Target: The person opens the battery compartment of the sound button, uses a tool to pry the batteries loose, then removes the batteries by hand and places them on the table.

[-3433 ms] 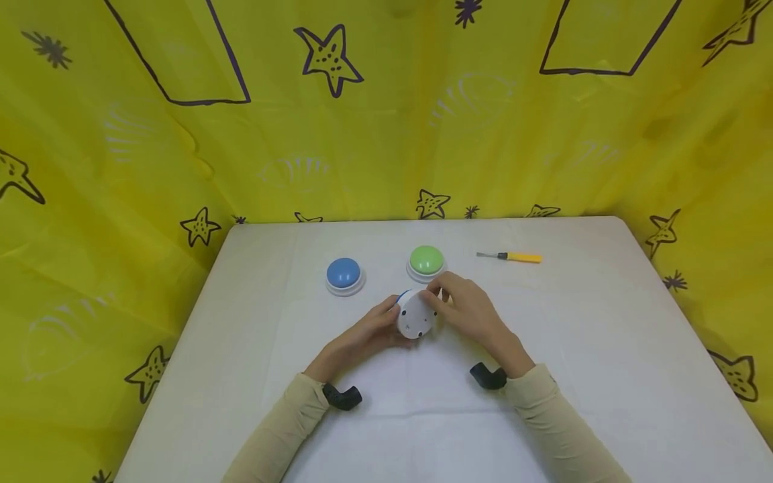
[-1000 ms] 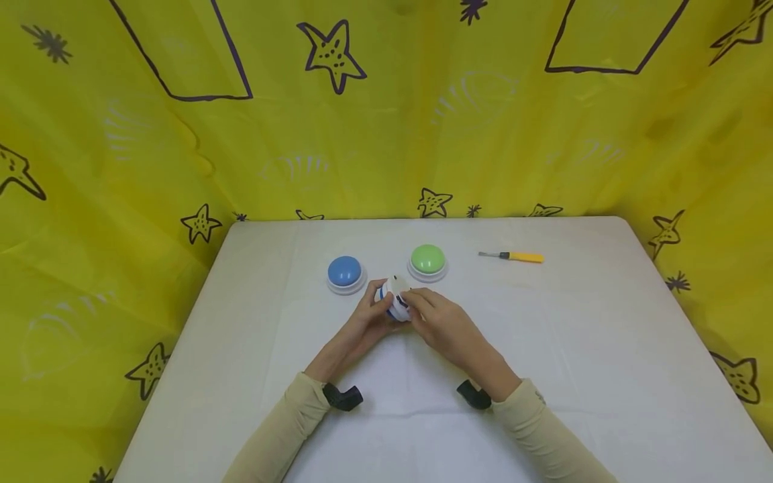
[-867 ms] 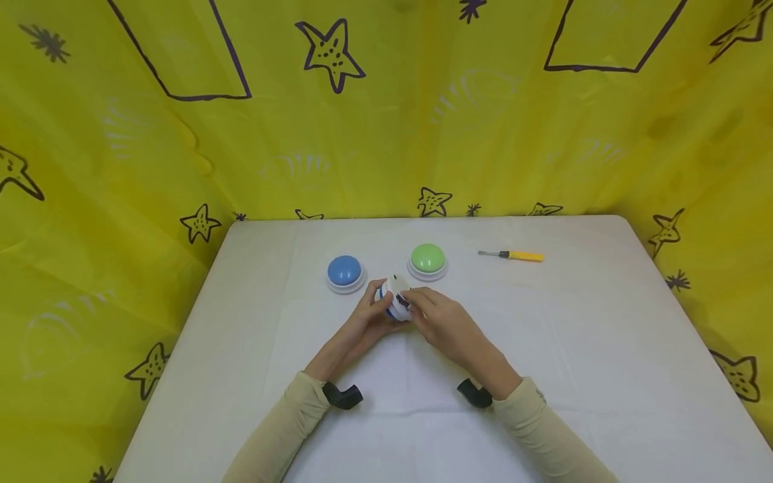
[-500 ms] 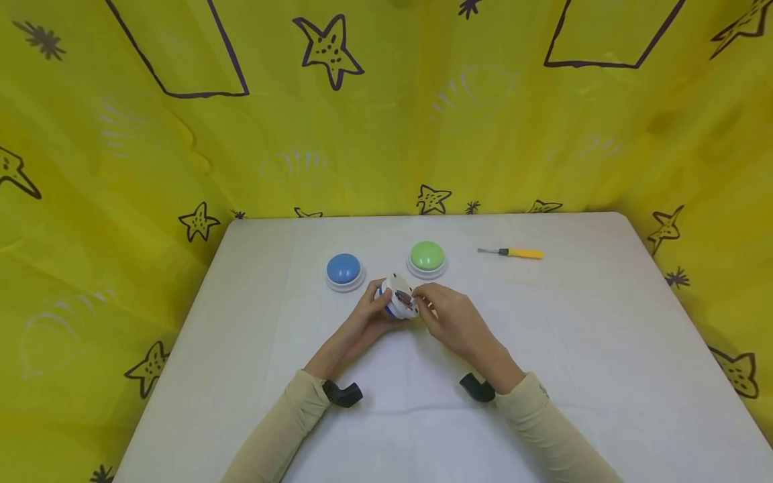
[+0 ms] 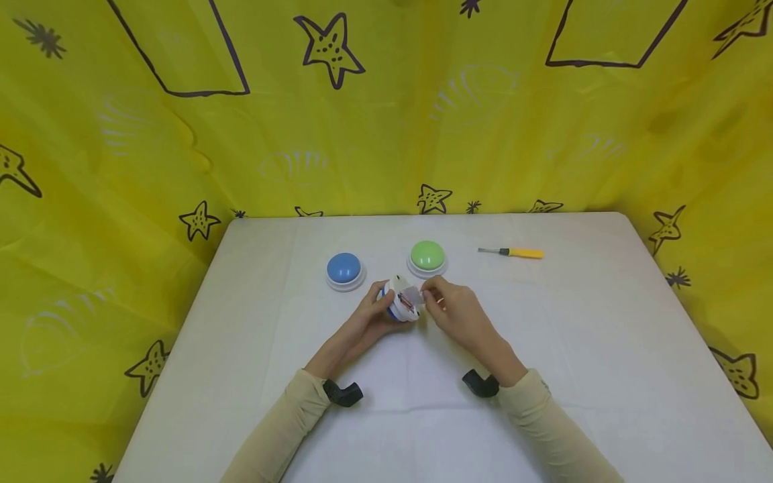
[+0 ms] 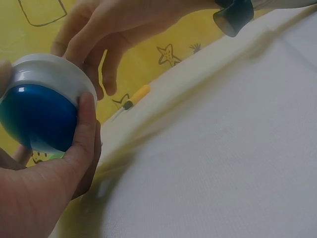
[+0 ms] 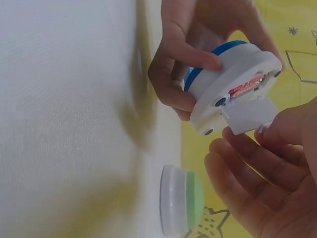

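1. Yellow curtain (image 5: 386, 134) behind, white table (image 5: 386, 443) below, and everything happens between two hands!
2. Front and centre, the button (image 7: 233, 74): held above the table, underside tilted toward the right hand (image 5: 455, 307).
3. Left hand (image 5: 368, 315) curls round base (image 6: 49, 72) and dome (image 6: 42, 119). Light, stiff plastic, by the look of it; that glossy dome could slip, so the base's rim looks the surer hold.
4. Right thumb and fingers pinch the cover (image 7: 249, 115) by its outer edge. Thin, probably stiff, perhaps easily snapped: best held just there. Hinged or loose? Cannot tell.
5. Reddish batteries (image 7: 247, 85) show in the underside, likely the heaviest part.
6. Beyond the left hand, another blue button (image 5: 343, 268); just past the right, a green button (image 5: 427, 255); farther out to its right, a screwdriver (image 5: 522, 253).
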